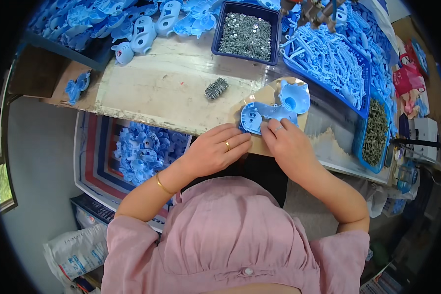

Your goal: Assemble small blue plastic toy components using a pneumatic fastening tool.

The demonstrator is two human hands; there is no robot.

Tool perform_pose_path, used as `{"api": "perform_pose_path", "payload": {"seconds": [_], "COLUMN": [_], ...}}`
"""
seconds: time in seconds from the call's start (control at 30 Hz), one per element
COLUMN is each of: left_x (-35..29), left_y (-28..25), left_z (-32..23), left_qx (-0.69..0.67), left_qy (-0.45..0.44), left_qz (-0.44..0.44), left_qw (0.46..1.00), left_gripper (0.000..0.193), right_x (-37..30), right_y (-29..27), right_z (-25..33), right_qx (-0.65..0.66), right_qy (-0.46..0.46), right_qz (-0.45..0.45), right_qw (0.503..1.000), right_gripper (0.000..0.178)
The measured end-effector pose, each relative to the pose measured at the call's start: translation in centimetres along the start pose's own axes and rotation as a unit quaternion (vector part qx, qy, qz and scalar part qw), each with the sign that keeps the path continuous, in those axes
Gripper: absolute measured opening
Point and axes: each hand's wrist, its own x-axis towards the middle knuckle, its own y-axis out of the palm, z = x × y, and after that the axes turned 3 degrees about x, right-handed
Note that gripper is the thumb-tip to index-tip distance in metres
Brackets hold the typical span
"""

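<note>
A light-blue plastic shell (252,118), with a round end and a curved middle, lies hollow side up on a tan board (238,107) in front of me. Its wider, ear-tipped part (295,97) reaches to the far right. My left hand (216,149) lies at the shell's near left edge, fingers stretched out side by side and tips against the rim; its thumb is hidden. Over the shell's near side, my right hand (288,146) has thumb and fingers pinched together. Whatever small thing they hold is hidden by the fingers.
A pile of small dark metal screws (216,88) lies left of the board. Beyond stand a dark-blue bin of metal pieces (246,36) and a basket of blue strips (323,63). A blue basket of brownish parts (373,132) stands right. Metal tooling (318,13) hangs overhead.
</note>
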Motion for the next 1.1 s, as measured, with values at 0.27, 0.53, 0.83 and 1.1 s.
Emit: {"api": "perform_pose_path", "payload": {"seconds": [0.27, 0.53, 0.83, 1.1], "left_x": [0.3, 1.2, 3.8, 6.0], "left_y": [-0.1, -0.5, -0.9, -0.3], "left_z": [0.2, -0.1, -1.4, -2.2], "left_qx": [-0.007, -0.015, -0.058, -0.077], "left_qy": [0.000, 0.000, 0.009, 0.029], "left_qz": [0.014, 0.013, -0.011, -0.004], "left_qw": [1.000, 1.000, 0.998, 0.997], "left_gripper": [0.028, 0.029, 0.026, 0.029], "right_x": [1.0, 0.5, -0.4, 1.6], "right_y": [-1.3, -1.6, -4.6, -2.7], "right_z": [-0.9, -2.1, -18.1, -20.2], "right_qx": [0.028, 0.065, -0.009, -0.032], "right_qy": [-0.026, -0.035, 0.304, 0.363], "right_qz": [0.107, 0.077, -0.194, -0.144], "right_qw": [0.993, 0.994, 0.933, 0.920], "right_gripper": [0.030, 0.026, 0.016, 0.020]}}
